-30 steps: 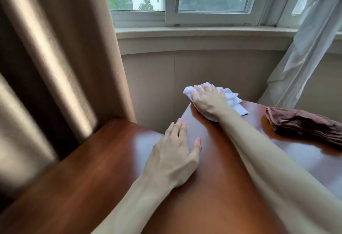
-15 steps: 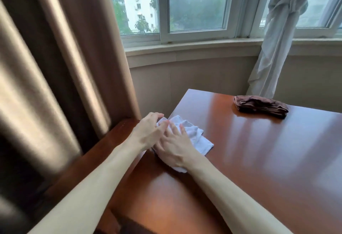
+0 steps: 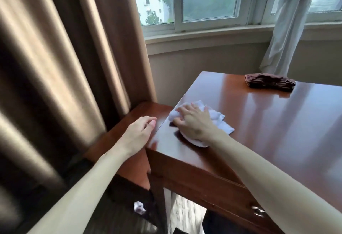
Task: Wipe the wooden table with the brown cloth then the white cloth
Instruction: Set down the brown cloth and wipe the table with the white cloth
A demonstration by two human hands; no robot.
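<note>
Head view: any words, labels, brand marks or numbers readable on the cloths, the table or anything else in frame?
None can be read.
White cloth under the right hand: plain, no tag showing.
Brown cloth: no label visible.
Wooden table and its drawer handle: no markings.
Building outside the window: no sign can be made out.

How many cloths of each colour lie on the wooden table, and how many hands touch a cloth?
White cloth: 1, near the table's left edge, under the right hand.
Brown cloth: 1, at the far edge of the table, untouched.
Hands on a cloth: 1; the left hand holds nothing.
Total cloths: 2.
</note>
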